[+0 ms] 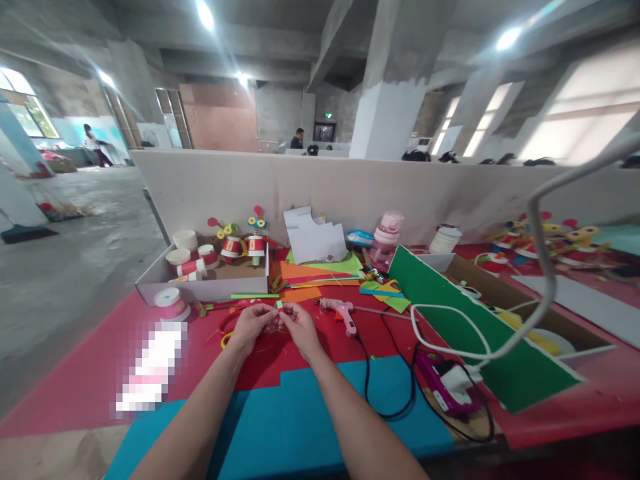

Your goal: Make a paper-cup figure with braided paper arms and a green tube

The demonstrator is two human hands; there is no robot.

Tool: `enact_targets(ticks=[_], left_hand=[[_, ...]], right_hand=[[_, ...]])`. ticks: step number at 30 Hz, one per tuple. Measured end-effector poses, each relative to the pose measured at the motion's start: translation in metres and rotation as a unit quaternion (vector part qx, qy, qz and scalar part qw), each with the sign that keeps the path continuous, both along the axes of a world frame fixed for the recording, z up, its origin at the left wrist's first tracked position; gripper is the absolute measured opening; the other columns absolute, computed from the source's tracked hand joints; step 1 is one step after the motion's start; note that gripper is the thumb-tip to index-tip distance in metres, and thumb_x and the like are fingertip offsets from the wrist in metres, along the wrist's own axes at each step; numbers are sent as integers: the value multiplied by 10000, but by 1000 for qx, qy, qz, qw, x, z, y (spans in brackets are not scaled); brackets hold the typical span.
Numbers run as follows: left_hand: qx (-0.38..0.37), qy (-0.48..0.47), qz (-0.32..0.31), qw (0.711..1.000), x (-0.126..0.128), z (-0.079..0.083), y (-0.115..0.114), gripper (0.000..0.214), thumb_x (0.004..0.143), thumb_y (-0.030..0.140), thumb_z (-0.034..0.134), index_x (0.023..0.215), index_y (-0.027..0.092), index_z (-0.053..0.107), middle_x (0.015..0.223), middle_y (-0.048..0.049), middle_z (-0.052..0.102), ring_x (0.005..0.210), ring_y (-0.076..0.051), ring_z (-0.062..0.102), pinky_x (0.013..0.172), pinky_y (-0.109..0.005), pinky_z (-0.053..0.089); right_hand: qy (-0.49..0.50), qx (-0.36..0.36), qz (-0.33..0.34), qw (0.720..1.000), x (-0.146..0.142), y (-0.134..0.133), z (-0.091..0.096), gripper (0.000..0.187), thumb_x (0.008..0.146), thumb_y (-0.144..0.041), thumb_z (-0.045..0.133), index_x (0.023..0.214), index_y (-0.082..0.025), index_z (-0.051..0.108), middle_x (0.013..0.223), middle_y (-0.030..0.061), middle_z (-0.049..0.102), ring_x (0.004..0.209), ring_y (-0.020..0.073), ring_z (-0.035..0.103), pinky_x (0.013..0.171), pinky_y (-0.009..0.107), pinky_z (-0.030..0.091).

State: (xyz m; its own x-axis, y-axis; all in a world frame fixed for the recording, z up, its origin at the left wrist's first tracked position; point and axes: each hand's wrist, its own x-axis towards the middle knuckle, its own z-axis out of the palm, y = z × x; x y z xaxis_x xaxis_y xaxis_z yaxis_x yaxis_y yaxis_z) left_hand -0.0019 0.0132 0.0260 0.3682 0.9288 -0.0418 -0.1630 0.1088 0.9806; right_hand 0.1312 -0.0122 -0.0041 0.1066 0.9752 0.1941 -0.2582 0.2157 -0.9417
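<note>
My left hand (253,325) and my right hand (299,327) meet over the red table covering. Both are closed in a pinch on a small pale-green piece of paper (279,305) that shows between the fingertips. The rest of it is hidden by my fingers. A yellow ring-shaped piece (226,340) lies by my left hand, partly covered by it. To the right of my right hand lies a pink glue gun (341,313), apart from it, with a black cord trailing toward me.
A white box (200,291) holds paper cups and cup figures (255,245). Coloured paper strips (300,281) lie behind my hands. At right are a green-sided box (480,333), a purple power strip (445,387) and a white cable (540,267). Blue sheets (280,427) cover the front edge.
</note>
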Motion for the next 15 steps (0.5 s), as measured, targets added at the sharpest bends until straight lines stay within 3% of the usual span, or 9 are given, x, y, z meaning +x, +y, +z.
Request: enact_targets(ticks=[9, 15], left_hand=[[17, -1, -9, 1000, 0, -1, 2, 281, 633, 369, 774, 664, 129, 632, 553, -11, 607, 488, -87, 502, 509, -205, 377], [32, 20, 62, 997, -5, 4, 7, 311, 566, 339, 814, 761, 129, 691, 615, -13, 642, 531, -100, 539, 542, -209, 422]], right_hand=[[13, -14, 3, 1000, -1, 1, -2, 290, 708, -380, 686, 920, -189, 637, 775, 0, 646, 624, 106, 554, 609, 238, 471], [15, -38, 14, 999, -2, -1, -1, 317, 688, -396, 715, 911, -185, 639, 644, -34, 598, 573, 102, 541, 587, 243, 476]])
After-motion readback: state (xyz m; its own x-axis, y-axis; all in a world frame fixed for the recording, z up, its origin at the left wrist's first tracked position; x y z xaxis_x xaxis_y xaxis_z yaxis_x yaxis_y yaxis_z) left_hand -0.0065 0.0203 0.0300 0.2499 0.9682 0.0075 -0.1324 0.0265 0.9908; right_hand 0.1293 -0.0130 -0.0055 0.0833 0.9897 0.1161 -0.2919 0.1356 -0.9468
